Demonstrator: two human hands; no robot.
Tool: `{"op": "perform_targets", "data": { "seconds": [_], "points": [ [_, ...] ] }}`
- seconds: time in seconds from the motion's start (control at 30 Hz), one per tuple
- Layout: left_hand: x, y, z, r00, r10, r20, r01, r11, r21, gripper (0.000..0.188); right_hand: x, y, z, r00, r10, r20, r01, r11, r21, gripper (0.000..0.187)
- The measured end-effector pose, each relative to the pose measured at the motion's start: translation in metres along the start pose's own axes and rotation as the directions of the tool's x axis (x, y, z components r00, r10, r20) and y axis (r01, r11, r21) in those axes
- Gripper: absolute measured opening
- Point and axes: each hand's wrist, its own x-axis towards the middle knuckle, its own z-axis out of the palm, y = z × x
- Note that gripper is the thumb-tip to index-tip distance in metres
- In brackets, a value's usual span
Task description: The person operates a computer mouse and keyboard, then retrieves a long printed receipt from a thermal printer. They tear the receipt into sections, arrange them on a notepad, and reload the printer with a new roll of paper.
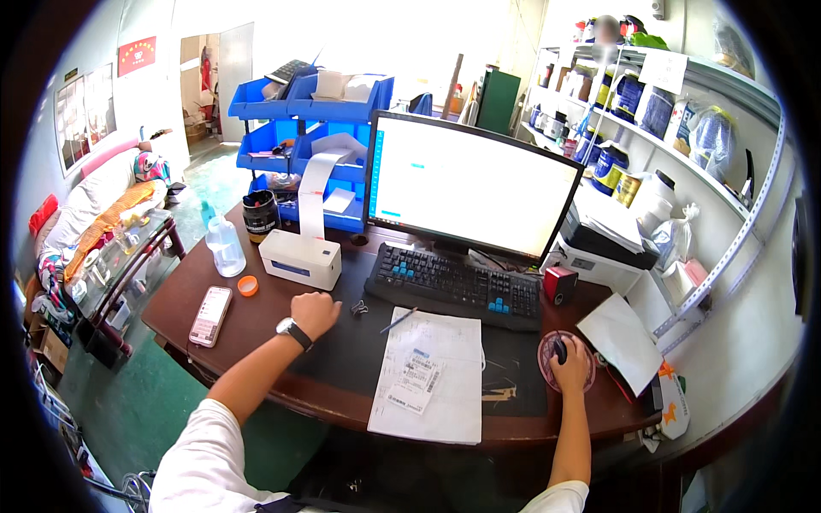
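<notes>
My right hand (571, 369) is wrapped round a black computer mouse (560, 349) on a round patterned mouse pad (547, 363). My left hand (316, 315), with a watch on its wrist, rests on the desk as a loose fist. No object shows in it. Just beyond it stands a white label printer (299, 258), with a paper strip (315, 192) rising behind. A black binder clip (359, 308) lies close to its right. Between my hands are white sheets (462, 368) with a printed label (416, 385) and a pen (399, 321) on top.
A lit monitor (470, 188) stands behind a black keyboard (453, 286). On the left are a phone (210, 316), an orange cap (248, 285), a clear bottle (225, 246) and a dark jar (260, 215). Blue bins (338, 107) rise behind; a printer (599, 269) and shelves (676, 147) stand right.
</notes>
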Motion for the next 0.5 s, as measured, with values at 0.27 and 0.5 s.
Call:
{"op": "perform_targets", "data": {
  "seconds": [0.27, 0.5],
  "points": [
    [0.041, 0.044, 0.037, 0.940, -0.144, -0.309, -0.101, 0.749, -0.655, 0.022, 0.000, -0.005, 0.005, 0.993, 0.098, 0.059, -0.102, 0.992, 0.071, 0.047],
    [0.040, 0.034, 0.069, 0.861, 0.052, -0.506, -0.367, 0.752, -0.548, 0.023, 0.005, -0.012, -0.002, 0.992, 0.115, 0.044, -0.119, 0.989, 0.093, 0.045]
  ]
}}
